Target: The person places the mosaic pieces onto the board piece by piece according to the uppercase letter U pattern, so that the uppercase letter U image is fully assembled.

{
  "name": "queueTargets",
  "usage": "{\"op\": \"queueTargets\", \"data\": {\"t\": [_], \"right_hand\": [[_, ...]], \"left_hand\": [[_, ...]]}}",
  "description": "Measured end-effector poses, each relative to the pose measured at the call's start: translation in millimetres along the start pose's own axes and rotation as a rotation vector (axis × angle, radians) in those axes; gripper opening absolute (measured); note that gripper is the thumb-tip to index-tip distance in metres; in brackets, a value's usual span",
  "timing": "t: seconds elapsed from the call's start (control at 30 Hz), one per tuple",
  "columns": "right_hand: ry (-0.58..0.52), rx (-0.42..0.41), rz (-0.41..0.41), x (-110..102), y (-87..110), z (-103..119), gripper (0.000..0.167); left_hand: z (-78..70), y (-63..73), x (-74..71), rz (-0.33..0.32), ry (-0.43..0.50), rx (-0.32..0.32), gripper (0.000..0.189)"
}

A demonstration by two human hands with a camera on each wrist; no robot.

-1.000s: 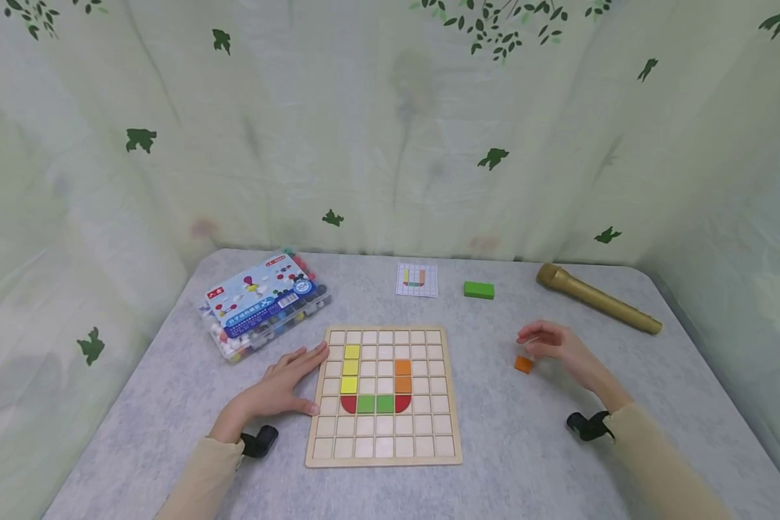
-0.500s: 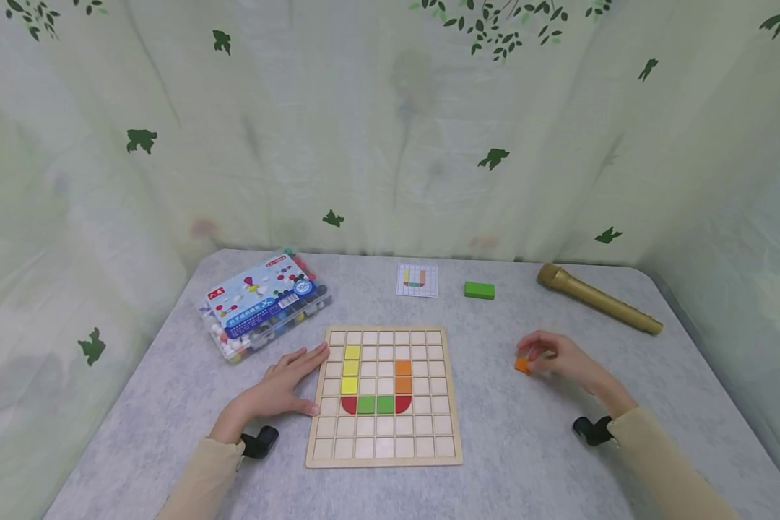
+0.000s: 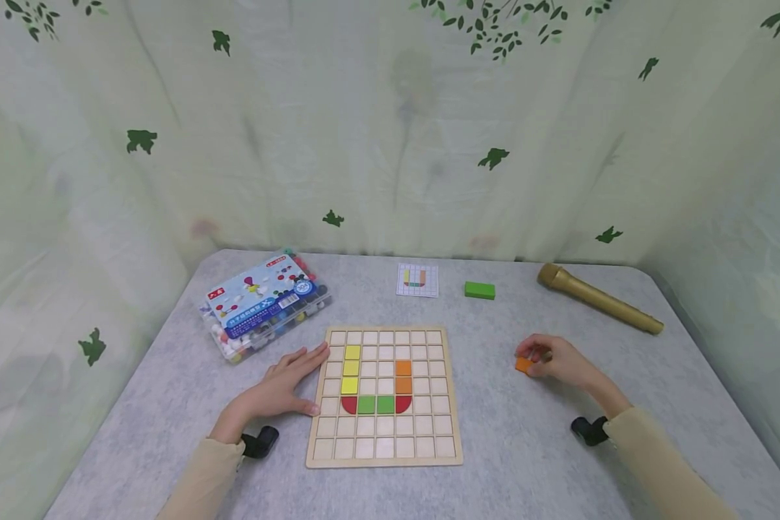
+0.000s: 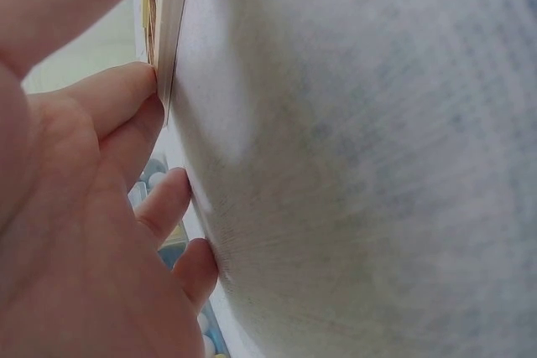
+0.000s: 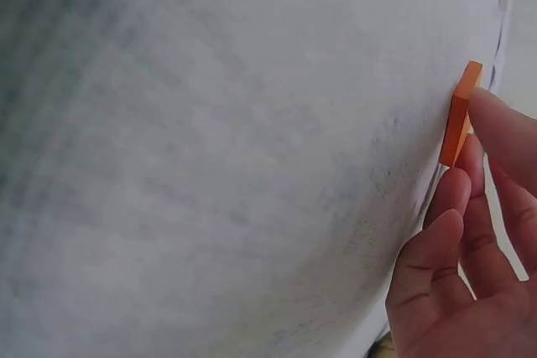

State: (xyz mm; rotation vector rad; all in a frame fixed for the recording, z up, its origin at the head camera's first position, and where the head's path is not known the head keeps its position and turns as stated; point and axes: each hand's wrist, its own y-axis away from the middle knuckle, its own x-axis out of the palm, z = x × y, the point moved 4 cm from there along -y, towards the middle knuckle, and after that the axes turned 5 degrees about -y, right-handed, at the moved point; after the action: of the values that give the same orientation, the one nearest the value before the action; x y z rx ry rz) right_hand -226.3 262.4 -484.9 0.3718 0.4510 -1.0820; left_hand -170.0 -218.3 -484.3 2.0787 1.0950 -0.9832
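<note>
A wooden grid board lies in front of me, with yellow, red, green and orange tiles forming a U in its cells. My left hand lies at the board's left edge, fingers extended and spread; in the left wrist view its fingertips touch the wooden side. To the right of the board, my right hand pinches a loose orange square tile close over the tabletop. The right wrist view shows the thumb on one side of this tile and the fingers on the other.
Behind the board lies a small card printed with a coloured U on a grid. A green block sits to its right, and a gold microphone-shaped stick farther right. A clear plastic case of coloured pieces stands back left.
My right hand has come down from above the orange tile and taken it between thumb and fingers. The left hand and the board have not moved.
</note>
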Motion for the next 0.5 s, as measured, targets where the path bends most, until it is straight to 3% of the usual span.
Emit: {"op": "queueTargets", "data": {"t": [0.27,0.5], "right_hand": [[0.04,0.004,-0.005,3,-5.0,4,0.025],[-0.044,-0.004,0.109,16,-16.7,20,0.016]], "left_hand": [[-0.5,-0.1,-0.1,-0.003,0.002,0.007,0.099],[-0.7,0.2,-0.2,-0.002,0.0,0.008,0.099]]}}
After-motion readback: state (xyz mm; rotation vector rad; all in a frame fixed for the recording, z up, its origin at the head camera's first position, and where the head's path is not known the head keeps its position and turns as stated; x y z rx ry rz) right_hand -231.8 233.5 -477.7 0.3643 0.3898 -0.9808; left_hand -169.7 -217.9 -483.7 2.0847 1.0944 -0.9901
